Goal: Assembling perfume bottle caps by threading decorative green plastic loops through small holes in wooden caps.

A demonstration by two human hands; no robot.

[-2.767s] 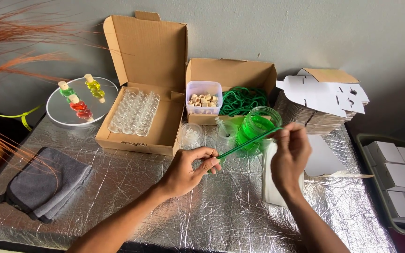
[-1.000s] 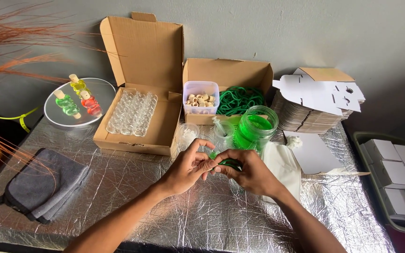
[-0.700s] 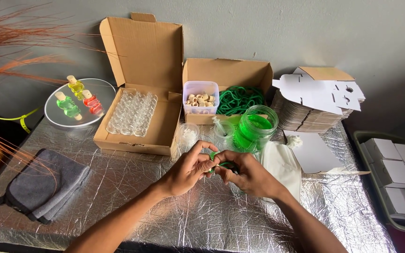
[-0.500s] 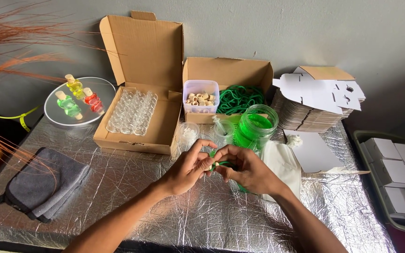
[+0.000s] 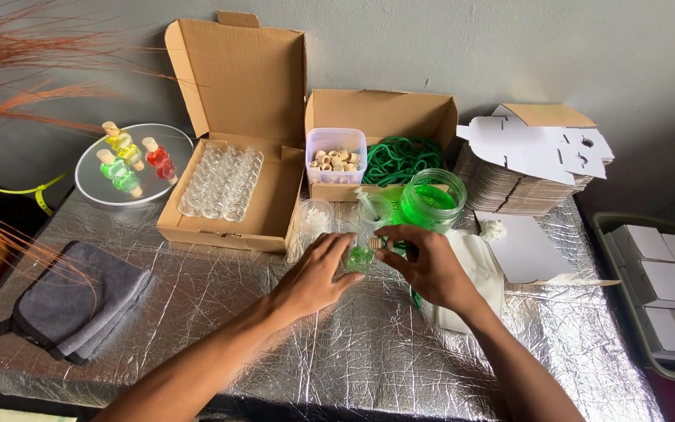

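Corking in hand, by the look of it: small glass bottle of green liquid (image 5: 361, 258) held low over the foil-covered table (image 5: 220, 305), just in front of the open green-liquid jar (image 5: 430, 200). Left hand (image 5: 316, 275) curled around the bottle's body; right hand (image 5: 423, 262) pinching a cork stopper (image 5: 376, 244) at its neck. Seating the cork likely calls for a straight, steady push. Behind: tub of corks (image 5: 336, 156), carton of empty bottles (image 5: 220, 181), plate of filled bottles (image 5: 130, 160).
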